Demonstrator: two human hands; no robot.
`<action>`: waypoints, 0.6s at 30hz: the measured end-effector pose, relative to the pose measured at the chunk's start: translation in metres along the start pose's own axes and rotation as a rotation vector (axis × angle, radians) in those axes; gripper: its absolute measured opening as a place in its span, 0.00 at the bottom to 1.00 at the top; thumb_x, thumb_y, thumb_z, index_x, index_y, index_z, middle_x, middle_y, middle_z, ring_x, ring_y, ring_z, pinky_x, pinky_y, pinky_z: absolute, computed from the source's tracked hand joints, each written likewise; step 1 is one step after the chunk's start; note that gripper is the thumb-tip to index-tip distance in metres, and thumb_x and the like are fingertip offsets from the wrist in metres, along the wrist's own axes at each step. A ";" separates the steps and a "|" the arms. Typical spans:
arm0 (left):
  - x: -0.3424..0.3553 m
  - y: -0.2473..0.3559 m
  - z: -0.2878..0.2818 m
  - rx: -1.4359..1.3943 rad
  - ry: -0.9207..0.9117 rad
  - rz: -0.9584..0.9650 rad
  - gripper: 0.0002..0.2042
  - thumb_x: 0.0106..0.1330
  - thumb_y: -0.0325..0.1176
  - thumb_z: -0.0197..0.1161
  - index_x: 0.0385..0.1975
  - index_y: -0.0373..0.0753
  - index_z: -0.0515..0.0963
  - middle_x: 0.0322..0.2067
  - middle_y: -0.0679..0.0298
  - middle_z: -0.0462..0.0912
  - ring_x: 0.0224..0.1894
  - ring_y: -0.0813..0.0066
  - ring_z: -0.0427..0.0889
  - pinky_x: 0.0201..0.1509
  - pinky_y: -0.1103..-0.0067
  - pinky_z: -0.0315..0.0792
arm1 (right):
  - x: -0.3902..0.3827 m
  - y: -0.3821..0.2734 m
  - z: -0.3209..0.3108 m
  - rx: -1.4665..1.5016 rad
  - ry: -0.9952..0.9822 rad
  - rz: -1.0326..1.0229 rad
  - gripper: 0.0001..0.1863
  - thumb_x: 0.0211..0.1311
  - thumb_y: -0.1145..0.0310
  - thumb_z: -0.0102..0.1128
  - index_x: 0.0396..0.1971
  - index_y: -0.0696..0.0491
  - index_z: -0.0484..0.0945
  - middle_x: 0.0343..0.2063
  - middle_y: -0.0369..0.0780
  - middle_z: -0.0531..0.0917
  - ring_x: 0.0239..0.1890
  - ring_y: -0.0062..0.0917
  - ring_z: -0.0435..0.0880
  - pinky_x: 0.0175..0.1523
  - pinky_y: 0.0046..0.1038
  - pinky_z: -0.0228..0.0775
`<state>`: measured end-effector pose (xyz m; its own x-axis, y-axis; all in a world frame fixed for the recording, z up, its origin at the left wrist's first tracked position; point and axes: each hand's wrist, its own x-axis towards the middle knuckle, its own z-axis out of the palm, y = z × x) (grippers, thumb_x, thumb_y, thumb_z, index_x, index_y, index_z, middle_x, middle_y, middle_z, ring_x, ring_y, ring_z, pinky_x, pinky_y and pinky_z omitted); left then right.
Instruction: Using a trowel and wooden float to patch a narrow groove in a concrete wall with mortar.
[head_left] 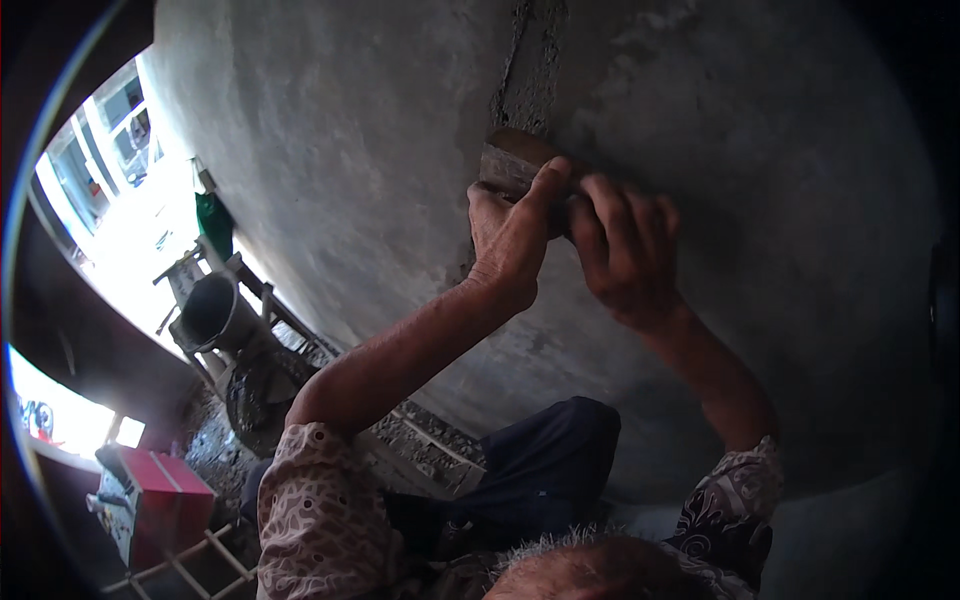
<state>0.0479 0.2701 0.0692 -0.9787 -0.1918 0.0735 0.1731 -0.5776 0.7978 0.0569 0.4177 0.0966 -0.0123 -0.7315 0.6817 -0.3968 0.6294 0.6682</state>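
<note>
Both my hands are on a plastering trowel [513,161], whose flat, dirty blade is pressed to a grey cement wall [380,130]. My left hand [508,238] grips the blade's near left side, thumb stretched up along it. My right hand [628,240] is closed at the trowel's right end, fingers bent; the handle is mostly hidden under the fingers. Right above the blade, a rough, darker strip of mortar [532,80] runs up the wall between smoother patches.
At left, a dark bucket [210,310] stands by a wooden stand, with a green cloth or bag [214,222] behind it. Rubble and wet mortar lie along the wall's foot. Lower left are a red box [170,490] and a wooden lattice [200,565]. Bright openings show beyond.
</note>
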 end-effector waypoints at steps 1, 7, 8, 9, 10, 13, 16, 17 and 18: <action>0.005 -0.001 -0.001 0.001 0.014 0.017 0.34 0.60 0.47 0.72 0.55 0.28 0.64 0.44 0.53 0.77 0.44 0.67 0.80 0.46 0.71 0.77 | 0.008 0.005 0.004 -0.022 -0.007 -0.013 0.11 0.59 0.68 0.59 0.42 0.53 0.80 0.49 0.41 0.78 0.49 0.31 0.77 0.51 0.40 0.66; 0.037 0.016 -0.049 0.100 0.123 0.180 0.41 0.60 0.60 0.67 0.56 0.26 0.64 0.44 0.53 0.75 0.42 0.70 0.75 0.46 0.73 0.73 | 0.054 0.038 0.012 -0.073 -0.127 -0.241 0.18 0.59 0.68 0.56 0.50 0.50 0.79 0.49 0.42 0.77 0.47 0.34 0.76 0.53 0.43 0.67; 0.053 0.019 -0.066 0.092 0.178 0.257 0.42 0.61 0.61 0.66 0.57 0.25 0.63 0.42 0.54 0.75 0.40 0.71 0.75 0.45 0.73 0.72 | 0.053 0.039 0.014 -0.060 -0.223 -0.225 0.21 0.62 0.69 0.53 0.56 0.45 0.79 0.53 0.42 0.77 0.50 0.35 0.76 0.53 0.43 0.67; 0.068 0.023 -0.081 0.088 0.237 0.334 0.43 0.61 0.62 0.65 0.58 0.25 0.63 0.40 0.55 0.75 0.38 0.72 0.74 0.44 0.73 0.72 | 0.048 0.034 0.021 -0.086 -0.231 -0.239 0.21 0.62 0.69 0.53 0.56 0.45 0.79 0.53 0.42 0.77 0.50 0.35 0.76 0.53 0.43 0.67; 0.073 0.035 -0.082 0.034 0.261 0.353 0.41 0.62 0.59 0.65 0.58 0.25 0.63 0.39 0.56 0.75 0.37 0.72 0.74 0.44 0.73 0.72 | 0.043 0.032 0.025 -0.032 -0.248 -0.286 0.21 0.62 0.69 0.53 0.55 0.45 0.80 0.53 0.42 0.77 0.49 0.34 0.76 0.53 0.43 0.67; 0.075 0.072 -0.091 -0.072 0.304 0.434 0.37 0.63 0.54 0.65 0.57 0.25 0.63 0.36 0.57 0.76 0.35 0.72 0.74 0.43 0.73 0.72 | 0.039 0.018 0.047 0.082 -0.242 -0.343 0.19 0.63 0.68 0.53 0.54 0.46 0.81 0.52 0.43 0.77 0.49 0.34 0.76 0.53 0.41 0.68; 0.085 0.070 -0.113 -0.103 0.336 0.524 0.34 0.64 0.49 0.64 0.57 0.25 0.64 0.34 0.59 0.76 0.34 0.72 0.74 0.42 0.73 0.72 | 0.078 0.035 0.054 0.013 -0.157 -0.447 0.19 0.62 0.70 0.53 0.53 0.47 0.81 0.49 0.44 0.78 0.45 0.37 0.77 0.50 0.40 0.71; 0.089 0.064 -0.119 -0.083 0.346 0.554 0.32 0.64 0.47 0.64 0.56 0.24 0.64 0.32 0.60 0.76 0.33 0.73 0.74 0.41 0.73 0.72 | 0.102 0.057 0.050 -0.052 -0.137 -0.414 0.20 0.60 0.71 0.54 0.53 0.47 0.81 0.48 0.43 0.78 0.44 0.38 0.77 0.49 0.39 0.71; 0.089 0.063 -0.125 -0.083 0.368 0.507 0.32 0.63 0.45 0.64 0.56 0.24 0.65 0.32 0.60 0.75 0.33 0.73 0.74 0.40 0.74 0.72 | 0.128 0.082 0.044 -0.107 -0.113 -0.379 0.21 0.59 0.72 0.55 0.53 0.46 0.81 0.48 0.42 0.78 0.43 0.38 0.78 0.47 0.39 0.72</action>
<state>-0.0150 0.1176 0.0512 -0.6732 -0.7096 0.2079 0.6279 -0.4001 0.6676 -0.0173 0.3645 0.2256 0.0128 -0.9373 0.3483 -0.2947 0.3294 0.8970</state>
